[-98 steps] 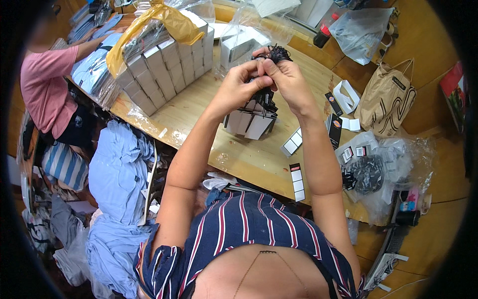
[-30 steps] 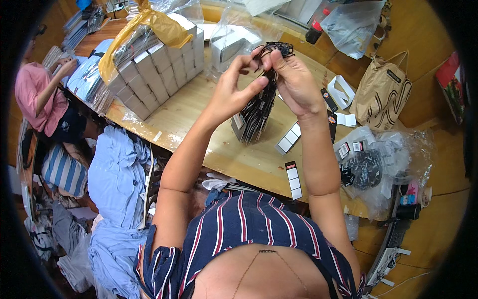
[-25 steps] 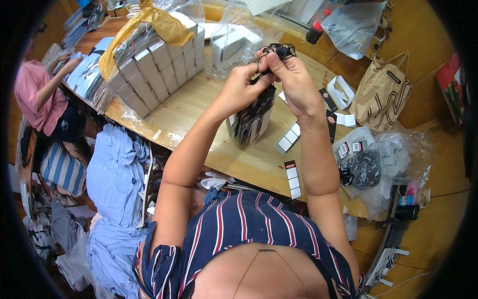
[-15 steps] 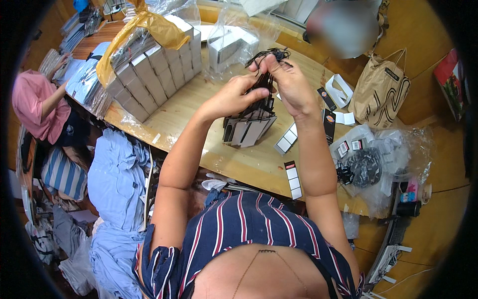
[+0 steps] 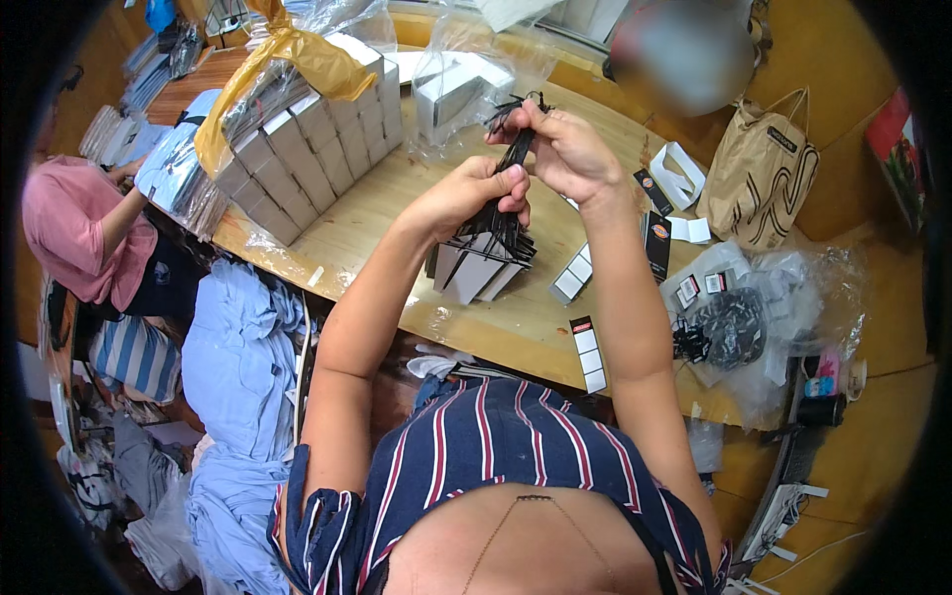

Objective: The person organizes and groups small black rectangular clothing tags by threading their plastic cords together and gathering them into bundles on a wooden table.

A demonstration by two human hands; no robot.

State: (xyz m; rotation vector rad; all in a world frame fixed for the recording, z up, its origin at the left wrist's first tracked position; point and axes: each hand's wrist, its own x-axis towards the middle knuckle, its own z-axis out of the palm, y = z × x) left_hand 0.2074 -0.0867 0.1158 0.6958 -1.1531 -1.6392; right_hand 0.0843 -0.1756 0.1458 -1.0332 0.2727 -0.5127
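A bunch of white and black hang tags (image 5: pixel 478 266) hangs by black strings (image 5: pixel 517 151) over the wooden table (image 5: pixel 377 228). My left hand (image 5: pixel 464 196) is closed round the gathered strings, just above the cards. Farther up, my right hand (image 5: pixel 578 159) pinches the strings near their looped upper ends. The cards fan out below my left hand; whether their lower edges touch the table, I cannot tell. Under my right forearm, a loose tag strip (image 5: pixel 587 354) lies at the table's front edge, with another white-panelled tag (image 5: pixel 571 275) beyond it.
Stacked white boxes (image 5: pixel 297 164) and a yellow plastic bag (image 5: pixel 307 61) stand at the back left. Right of my arm are a black card (image 5: pixel 656 243), a brown paper bag (image 5: pixel 764 178) and clear bags of black strings (image 5: pixel 729 327). A person in pink (image 5: pixel 89 228) works at far left.
My left hand has closed round the strings, drawing them into a tighter bundle. The hanging tags have shifted slightly left. My right hand still pinches the upper ends.
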